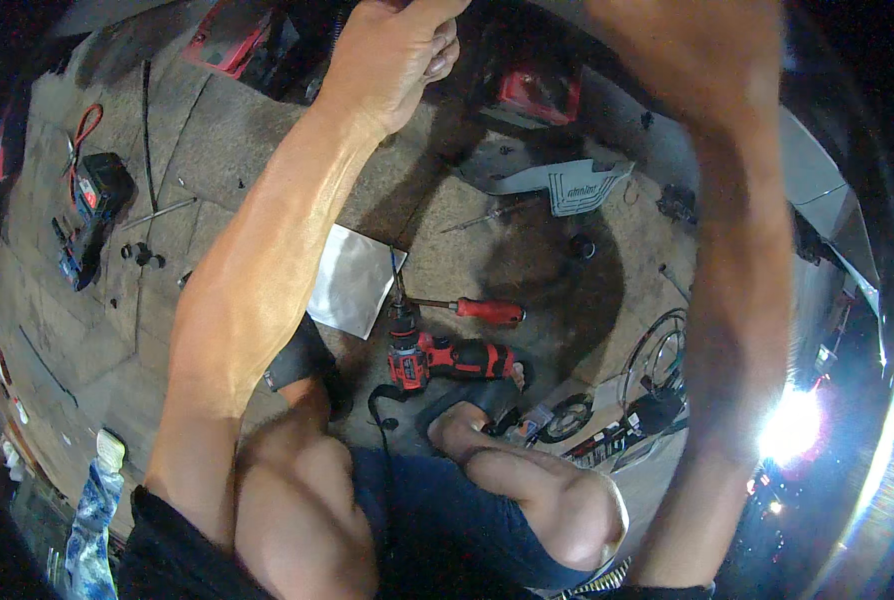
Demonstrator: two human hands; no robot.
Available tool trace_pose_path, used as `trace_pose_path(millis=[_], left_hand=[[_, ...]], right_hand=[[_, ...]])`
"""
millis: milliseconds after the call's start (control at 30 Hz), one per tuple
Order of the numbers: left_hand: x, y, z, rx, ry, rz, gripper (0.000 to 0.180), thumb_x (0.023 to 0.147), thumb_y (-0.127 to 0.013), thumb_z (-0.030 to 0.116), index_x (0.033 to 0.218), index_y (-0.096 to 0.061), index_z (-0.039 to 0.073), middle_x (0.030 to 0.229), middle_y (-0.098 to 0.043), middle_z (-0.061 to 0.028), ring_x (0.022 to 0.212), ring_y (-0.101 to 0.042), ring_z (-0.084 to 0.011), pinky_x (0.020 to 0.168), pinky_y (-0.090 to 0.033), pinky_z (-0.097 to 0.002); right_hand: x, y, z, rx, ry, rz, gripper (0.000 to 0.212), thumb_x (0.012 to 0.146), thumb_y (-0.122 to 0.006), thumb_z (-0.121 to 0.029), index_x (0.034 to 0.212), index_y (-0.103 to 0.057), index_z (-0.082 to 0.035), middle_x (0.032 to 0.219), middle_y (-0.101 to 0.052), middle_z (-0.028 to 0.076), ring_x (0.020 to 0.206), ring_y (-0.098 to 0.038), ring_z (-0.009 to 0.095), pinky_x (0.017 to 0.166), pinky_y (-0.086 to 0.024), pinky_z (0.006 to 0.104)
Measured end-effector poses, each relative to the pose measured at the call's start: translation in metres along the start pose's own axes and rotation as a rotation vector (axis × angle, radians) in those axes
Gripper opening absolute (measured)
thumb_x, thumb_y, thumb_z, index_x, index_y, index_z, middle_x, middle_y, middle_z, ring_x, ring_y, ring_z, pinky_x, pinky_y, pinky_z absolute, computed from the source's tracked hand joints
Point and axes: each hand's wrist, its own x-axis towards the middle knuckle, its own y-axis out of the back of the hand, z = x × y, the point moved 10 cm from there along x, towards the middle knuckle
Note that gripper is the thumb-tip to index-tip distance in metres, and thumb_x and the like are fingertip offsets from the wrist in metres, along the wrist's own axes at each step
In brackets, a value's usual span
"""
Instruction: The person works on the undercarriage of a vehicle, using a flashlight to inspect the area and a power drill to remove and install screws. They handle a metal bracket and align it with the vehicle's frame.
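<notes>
Both my arms reach up to the far edge of the head view. My left hand has its fingers curled closed; its fingertips and whatever they may grip run out of the picture. The right hand is blurred and cut off by the top edge, so its fingers do not show. Below them on the floor lies a red and black cordless drill with a bit in its chuck. Beside it is a screwdriver with a red handle. A pale square sheet lies next to my left forearm.
Red and black boxy items stand at the far side. To the left lie a black tool with a red cord and a thin rod. Coiled cable and a bright lamp are at the right. A torn printed sheet lies beyond the drill.
</notes>
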Motion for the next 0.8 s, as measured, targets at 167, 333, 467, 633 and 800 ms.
trace_pose_path(millis=[167, 333, 467, 633, 800], left_hand=[[0.002, 0.006, -0.004, 0.053, 0.041, -0.039, 0.019, 0.094, -0.063, 0.015, 0.077, -0.056, 0.012, 0.063, -0.047, 0.0056, 0.052, -0.041, -0.0059, 0.049, -0.030, -0.0261], [0.006, 0.006, 0.013, 0.205, -0.186, -0.051, 0.013, 0.094, -0.064, 0.018, 0.084, -0.062, 0.011, 0.073, -0.049, 0.0089, 0.062, -0.042, -0.0042, 0.059, -0.031, -0.0254], [0.008, 0.013, 0.015, 0.257, -0.235, 0.019, 0.016, 0.094, -0.064, 0.019, 0.081, -0.062, 0.011, 0.072, -0.049, 0.0085, 0.062, -0.042, -0.0045, 0.060, -0.031, -0.0258], [0.005, 0.014, 0.017, 0.457, -0.197, -0.026, 0.029, 0.095, -0.064, 0.024, 0.070, -0.059, 0.012, 0.063, -0.046, 0.0073, 0.057, -0.039, -0.0052, 0.055, -0.029, -0.0268], [0.002, 0.021, 0.011, 0.437, -0.132, 0.047, 0.035, 0.095, -0.063, 0.027, 0.064, -0.055, 0.013, 0.055, -0.041, 0.0062, 0.049, -0.033, -0.0061, 0.049, -0.026, -0.0285]], right_hand=[[-0.150, -0.069, 0.026, 0.701, -1.335, -0.053, 0.018, 0.093, -0.064, -0.016, 0.101, -0.065, 0.000, 0.091, -0.067, 0.005, 0.078, -0.063, 0.016, 0.073, -0.052, 0.0276], [-0.206, -0.159, 0.022, 1.578, -1.704, 0.323, 0.025, 0.089, -0.068, -0.017, 0.108, -0.059, -0.002, 0.098, -0.062, 0.009, 0.087, -0.061, 0.020, 0.078, -0.050, 0.0349], [-0.194, -0.173, 0.024, 1.746, -1.606, 0.486, 0.013, 0.090, -0.062, -0.016, 0.082, -0.058, -0.007, 0.066, -0.050, 0.005, 0.055, -0.050, 0.018, 0.048, -0.039, 0.0339], [-0.200, -0.177, 0.019, 1.537, -1.688, 0.660, 0.019, 0.097, -0.055, -0.016, 0.079, -0.058, -0.010, 0.060, -0.044, -0.001, 0.040, -0.037, 0.011, 0.036, -0.028, 0.0282], [-0.192, -0.173, 0.027, 1.444, -1.502, 0.756, 0.012, 0.096, -0.059, -0.013, 0.085, -0.063, -0.009, 0.068, -0.048, 0.000, 0.057, -0.045, 0.010, 0.048, -0.038, 0.0288]])
